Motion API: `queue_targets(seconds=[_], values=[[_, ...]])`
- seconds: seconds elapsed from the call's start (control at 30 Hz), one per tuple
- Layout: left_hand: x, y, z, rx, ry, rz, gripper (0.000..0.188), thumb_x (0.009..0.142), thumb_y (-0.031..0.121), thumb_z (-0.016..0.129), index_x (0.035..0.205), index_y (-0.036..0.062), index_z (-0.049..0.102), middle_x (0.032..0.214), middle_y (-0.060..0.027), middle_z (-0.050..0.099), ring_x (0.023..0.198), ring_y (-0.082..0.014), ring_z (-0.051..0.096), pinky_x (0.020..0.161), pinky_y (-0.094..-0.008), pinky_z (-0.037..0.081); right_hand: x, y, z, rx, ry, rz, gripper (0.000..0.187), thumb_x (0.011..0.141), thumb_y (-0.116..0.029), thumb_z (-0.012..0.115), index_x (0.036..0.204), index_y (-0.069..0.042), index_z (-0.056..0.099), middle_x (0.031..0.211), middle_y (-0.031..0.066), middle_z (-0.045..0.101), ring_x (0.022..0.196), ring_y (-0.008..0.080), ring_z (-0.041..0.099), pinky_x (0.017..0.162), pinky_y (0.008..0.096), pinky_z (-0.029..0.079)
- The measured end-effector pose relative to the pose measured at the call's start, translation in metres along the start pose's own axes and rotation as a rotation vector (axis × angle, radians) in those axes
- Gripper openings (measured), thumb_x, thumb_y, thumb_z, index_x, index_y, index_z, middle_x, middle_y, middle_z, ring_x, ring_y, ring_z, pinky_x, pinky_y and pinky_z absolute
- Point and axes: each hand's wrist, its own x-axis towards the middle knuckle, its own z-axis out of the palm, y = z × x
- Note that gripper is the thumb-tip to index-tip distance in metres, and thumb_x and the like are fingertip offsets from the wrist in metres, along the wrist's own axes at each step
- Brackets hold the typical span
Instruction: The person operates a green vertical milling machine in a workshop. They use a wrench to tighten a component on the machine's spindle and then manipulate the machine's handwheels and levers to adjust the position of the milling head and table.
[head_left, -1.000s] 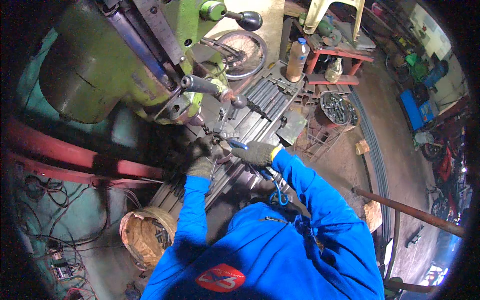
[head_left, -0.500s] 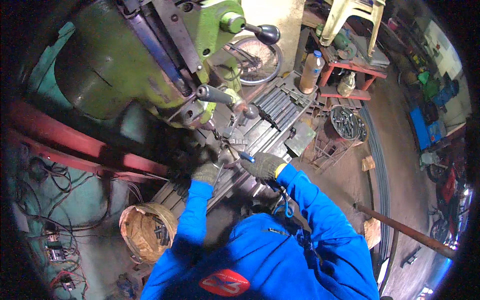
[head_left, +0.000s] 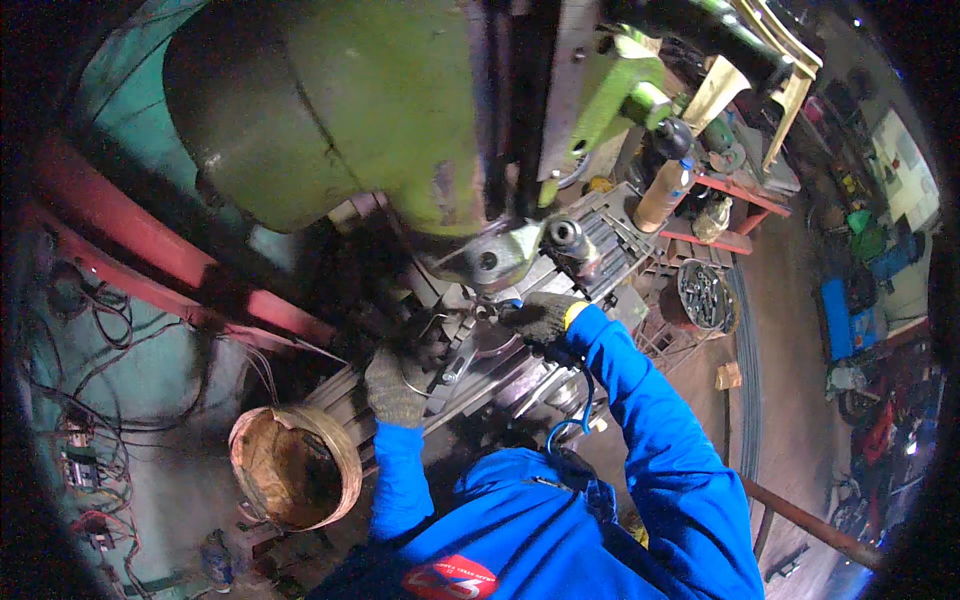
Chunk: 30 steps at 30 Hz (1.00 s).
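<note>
Both my hands wear dark grey-green knitted gloves at the worktable of a large green machine (head_left: 330, 110). My left hand (head_left: 395, 385), at the table's left side, is closed around a thin bent metal rod (head_left: 428, 328). My right hand (head_left: 540, 320) is closed on a blue-handled tool (head_left: 510, 303), its handle showing at the fingertips. Between the hands lie metal clamping parts (head_left: 455, 365) on the slotted table (head_left: 500, 372). The machine head's lower end (head_left: 490, 258) hangs just above and hides part of the work spot. Left fingers are partly in shadow.
A round bin (head_left: 345, 480) stands at lower left. To the right are a bucket of metal pieces (head_left: 702, 300), a bottle of brown liquid (head_left: 662, 195) and a red stand (head_left: 725, 190). Long rods (head_left: 748, 380) lie on the floor. A blue cord (head_left: 585, 410) hangs by my right wrist.
My view has shifted, so the machine head looms larger and farther right over the work. My left hand has drawn back, and the bent rod shows beside it. The blue-handled tool stays in my right hand.
</note>
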Motion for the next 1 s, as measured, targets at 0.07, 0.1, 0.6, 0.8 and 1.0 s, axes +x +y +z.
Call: queue_targets(seconds=[0.07,0.1,0.6,0.8,1.0], values=[[-0.003,0.019,-0.013,0.022,0.059,0.023,0.052,0.07,0.029,0.082,0.117,0.012,0.067,0.11,-0.0117,0.07,0.102,-0.033,0.066,0.09,-0.043,0.051,0.004,-0.006,-0.004,0.028,-0.022,0.015,0.049,0.095,-0.048,0.058,0.084,0.0,0.066,0.064,0.0057,0.063,0.054,0.0164,0.061,0.05,0.0339,0.05],[-0.004,0.017,-0.015,0.015,0.067,0.024,0.048,0.073,0.028,0.081,0.116,0.0117,0.068,0.109,-0.0124,0.07,0.1,-0.0334,0.066,0.088,-0.0427,0.052,0.006,-0.006,-0.005,0.029,-0.026,0.006,0.049,0.095,-0.048,0.058,0.084,0.0,0.066,0.064,0.0057,0.063,0.054,0.0164,0.061,0.05,0.0339,0.05],[-0.008,-0.005,0.007,-0.112,0.139,0.05,0.033,0.095,0.029,0.054,0.114,0.0052,0.068,0.113,-0.0178,0.068,0.101,-0.0399,0.065,0.087,-0.0447,0.051,0.005,0.016,0.028,0.216,0.345,-0.423,0.05,0.095,-0.048,0.058,0.084,-0.001,0.066,0.062,0.0062,0.062,0.053,0.0159,0.06,0.051,0.0339,0.05],[-0.009,0.003,-0.007,-0.139,0.121,0.048,0.036,0.094,0.034,0.058,0.113,0.0049,0.068,0.107,-0.0172,0.07,0.099,-0.0372,0.066,0.087,-0.0433,0.051,0.003,0.018,-0.001,0.041,0.109,-0.191,0.051,0.095,-0.05,0.057,0.082,-0.001,0.066,0.062,0.0061,0.062,0.053,0.0161,0.06,0.05,0.0336,0.049],[-0.01,0.006,-0.004,-0.075,0.14,0.009,0.035,0.094,0.034,0.059,0.111,0.0049,0.069,0.107,-0.0162,0.07,0.1,-0.0348,0.067,0.087,-0.0425,0.051,0.028,0.004,-0.004,-0.053,0.017,-0.111,0.053,0.095,-0.051,0.056,0.08,-0.002,0.066,0.061,0.0059,0.061,0.052,0.0164,0.06,0.05,0.0333,0.049]])
